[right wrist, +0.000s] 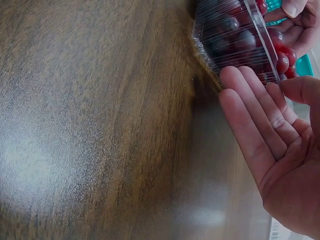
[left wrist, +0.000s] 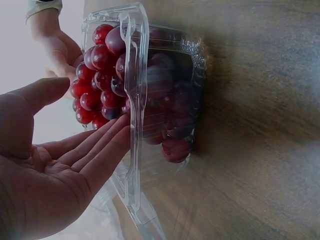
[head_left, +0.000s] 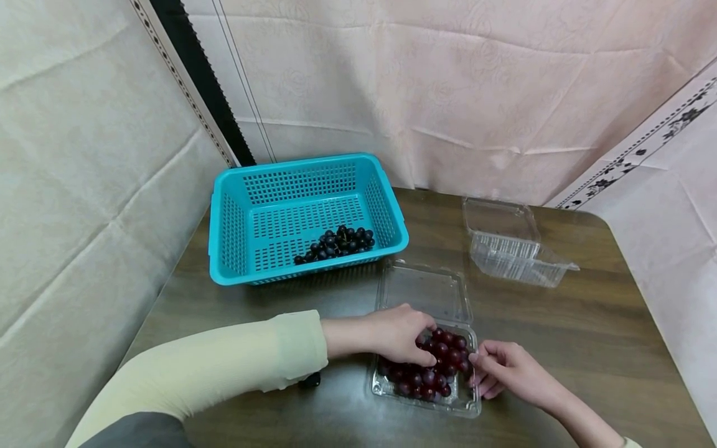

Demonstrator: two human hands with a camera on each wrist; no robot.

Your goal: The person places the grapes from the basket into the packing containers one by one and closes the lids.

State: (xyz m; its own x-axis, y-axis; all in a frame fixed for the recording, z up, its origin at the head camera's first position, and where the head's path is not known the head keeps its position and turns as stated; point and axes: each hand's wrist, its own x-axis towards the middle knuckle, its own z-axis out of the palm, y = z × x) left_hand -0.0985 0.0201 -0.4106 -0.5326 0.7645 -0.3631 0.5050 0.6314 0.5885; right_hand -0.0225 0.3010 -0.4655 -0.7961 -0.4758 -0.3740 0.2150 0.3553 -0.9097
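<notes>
A clear plastic clamshell box [head_left: 469,406] lies on the table with its lid [head_left: 426,289] folded back. Inside is a bunch of red grapes [head_left: 428,376], some rising above the rim. My left hand [head_left: 394,333] reaches over the box from the left, thumb spread apart and fingers straight, fingertips at the grapes [left wrist: 102,75] in the left wrist view. At the right side, my right hand [head_left: 512,370] pinches the box's rim between thumb and index finger. Its other fingers [right wrist: 250,115] extend along the outer wall in the right wrist view.
A turquoise basket [head_left: 224,267] holding dark grapes [head_left: 342,241] stands at the back left. Another clear clamshell [head_left: 518,258] sits open at the back right. Beside the left sleeve lies a small black object [head_left: 310,380]. Cloth hangs [head_left: 476,93] behind the table.
</notes>
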